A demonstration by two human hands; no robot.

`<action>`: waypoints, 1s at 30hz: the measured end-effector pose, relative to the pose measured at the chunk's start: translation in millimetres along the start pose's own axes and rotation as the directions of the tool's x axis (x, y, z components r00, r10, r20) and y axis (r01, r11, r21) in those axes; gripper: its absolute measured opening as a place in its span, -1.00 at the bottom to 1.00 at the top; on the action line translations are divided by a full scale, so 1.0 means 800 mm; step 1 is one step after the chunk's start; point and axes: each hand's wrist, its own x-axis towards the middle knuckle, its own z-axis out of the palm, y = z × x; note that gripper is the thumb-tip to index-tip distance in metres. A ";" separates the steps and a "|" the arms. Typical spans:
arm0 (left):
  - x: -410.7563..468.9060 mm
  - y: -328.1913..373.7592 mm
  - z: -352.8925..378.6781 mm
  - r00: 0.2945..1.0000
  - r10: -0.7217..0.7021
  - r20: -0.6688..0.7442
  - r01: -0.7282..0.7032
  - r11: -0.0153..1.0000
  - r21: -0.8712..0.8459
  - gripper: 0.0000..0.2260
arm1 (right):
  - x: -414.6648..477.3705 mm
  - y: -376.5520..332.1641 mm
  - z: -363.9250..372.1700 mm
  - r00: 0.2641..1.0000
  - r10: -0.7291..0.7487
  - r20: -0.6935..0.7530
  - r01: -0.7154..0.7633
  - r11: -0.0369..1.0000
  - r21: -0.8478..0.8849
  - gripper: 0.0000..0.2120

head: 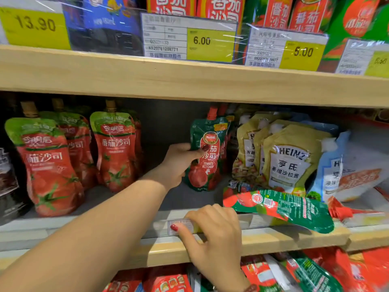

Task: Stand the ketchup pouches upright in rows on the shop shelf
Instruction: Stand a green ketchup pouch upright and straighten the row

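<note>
My left hand (179, 163) grips a green and red ketchup pouch (207, 157) by its left side, holding it upright on the middle shelf (185, 199). More pouches of that kind stand close behind it. Another green and red ketchup pouch (280, 207) lies flat on the shelf's front edge, its red cap pointing right. My right hand (212, 230) rests on the shelf's front lip just left of the flat pouch, fingers curled, holding nothing. Red ketchup pouches with green tops (114, 152) stand in rows at the left.
Yellow Heinz salad dressing pouches (288, 159) and pale blue ones (336, 169) stand right of the held pouch. A gap of bare shelf lies between the left rows and my left hand. Price tags (189, 39) hang on the upper shelf. More pouches (311, 272) fill the shelf below.
</note>
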 end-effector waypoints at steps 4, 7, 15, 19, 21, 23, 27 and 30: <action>0.004 0.002 0.016 0.999 -0.033 0.035 0.032 0.999 0.040 -0.79 | -0.001 0.000 0.000 1.000 0.011 0.010 -0.011 1.000 -0.009 -0.76; 0.006 0.002 0.024 0.996 -0.045 0.075 0.042 0.998 0.036 -0.80 | -0.002 0.000 0.000 1.000 0.018 0.018 -0.018 1.000 -0.016 -0.76; 0.010 -0.008 0.036 0.995 -0.013 0.100 0.011 1.000 0.026 -0.92 | -0.001 -0.002 -0.001 0.999 0.037 0.025 -0.036 0.999 -0.022 -0.75; 0.013 -0.016 0.028 0.973 0.172 0.155 -0.201 0.960 0.195 -0.72 | -0.001 -0.004 -0.002 0.999 0.040 0.035 -0.039 0.999 -0.024 -0.74; 0.013 -0.021 0.024 0.938 0.273 0.215 -0.340 0.850 0.402 -0.51 | 0.000 -0.004 -0.003 0.998 0.043 0.035 -0.041 0.998 -0.037 -0.75; 0.013 -0.028 0.025 0.906 0.332 0.261 -0.419 0.782 0.461 -0.37 | 0.000 -0.004 -0.002 0.999 0.043 0.034 -0.041 0.998 -0.048 -0.76; 0.016 -0.036 0.026 0.874 0.411 0.258 -0.485 0.733 0.477 -0.30 | -0.003 -0.004 -0.001 0.999 0.028 0.026 -0.027 0.999 -0.042 -0.78; 0.018 -0.040 0.027 0.872 0.421 0.248 -0.488 0.714 0.502 -0.32 | -0.004 -0.002 0.002 1.000 0.017 0.012 -0.017 0.999 -0.041 -0.79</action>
